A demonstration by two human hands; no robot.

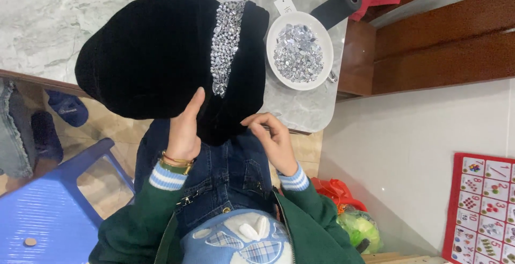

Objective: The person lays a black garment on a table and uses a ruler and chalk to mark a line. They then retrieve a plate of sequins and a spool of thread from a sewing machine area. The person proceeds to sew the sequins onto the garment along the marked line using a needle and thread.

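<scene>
Blue stool beside marble table

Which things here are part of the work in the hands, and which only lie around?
In use: black velvet garment, its rhinestone strip, white bowl of rhinestones, left hand, right hand.

Lying about: blue plastic stool, red number chart, black roll, blue slipper.

Left hand thumb up, fingers hidden; right hand fingers curled, pinching.
</scene>
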